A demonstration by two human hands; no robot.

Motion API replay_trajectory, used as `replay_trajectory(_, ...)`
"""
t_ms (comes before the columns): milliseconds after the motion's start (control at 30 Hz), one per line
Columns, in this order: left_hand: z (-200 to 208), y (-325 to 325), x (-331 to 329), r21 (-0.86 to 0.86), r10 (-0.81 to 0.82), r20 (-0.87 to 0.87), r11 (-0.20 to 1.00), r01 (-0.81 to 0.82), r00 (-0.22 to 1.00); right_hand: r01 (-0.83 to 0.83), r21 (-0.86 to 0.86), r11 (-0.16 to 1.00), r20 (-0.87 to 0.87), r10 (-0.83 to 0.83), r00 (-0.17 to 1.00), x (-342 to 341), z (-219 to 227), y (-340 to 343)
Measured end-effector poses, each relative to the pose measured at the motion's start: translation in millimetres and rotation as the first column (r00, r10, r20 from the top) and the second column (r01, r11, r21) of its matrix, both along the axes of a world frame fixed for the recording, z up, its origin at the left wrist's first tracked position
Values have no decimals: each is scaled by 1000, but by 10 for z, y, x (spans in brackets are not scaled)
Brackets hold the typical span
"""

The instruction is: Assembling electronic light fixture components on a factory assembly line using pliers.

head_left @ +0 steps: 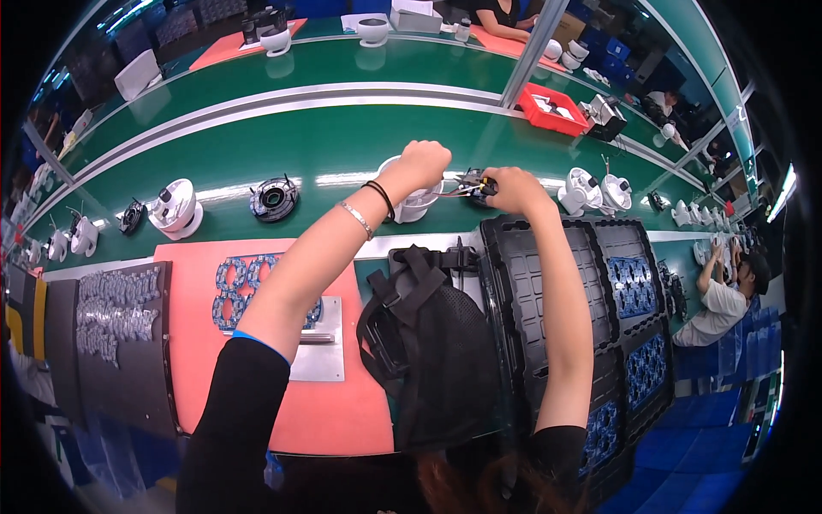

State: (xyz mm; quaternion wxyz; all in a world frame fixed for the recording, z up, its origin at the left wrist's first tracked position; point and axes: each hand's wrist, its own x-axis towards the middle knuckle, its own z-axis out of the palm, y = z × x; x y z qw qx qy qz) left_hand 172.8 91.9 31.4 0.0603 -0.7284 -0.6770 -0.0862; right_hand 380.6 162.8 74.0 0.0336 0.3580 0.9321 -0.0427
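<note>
My left hand (422,164) is closed over the rim of a white round housing (413,206) standing on the green conveyor belt (342,146). Thin coloured wires run from the housing to a small black part (473,183) that my right hand (512,188) pinches just to its right. Both arms reach forward over a black bag (437,360) at my chest. I wear bracelets on the left wrist.
More white housings (175,208) and a black ring part (274,199) sit on the belt to the left; two white housings (597,192) to the right. Black trays (556,283) with blue circuit rings lie right, a pink mat (257,377) with blue rings left. A red bin (552,109) and other workers are beyond.
</note>
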Motion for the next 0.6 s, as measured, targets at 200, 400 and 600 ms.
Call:
replay_trajectory(200,84,-94,8,-24,-29,92,999,31,995,-58,-149,987,-65,49,997,40,-47,57)
replay_trajectory(400,73,-94,98,130,-90,-62,987,97,994,-106,-108,988,-26,104,994,48,-23,-12)
replay_trajectory(600,-8,32,204,108,-73,-12,991,73,997,-133,5,991,77,132,988,35,-66,28)
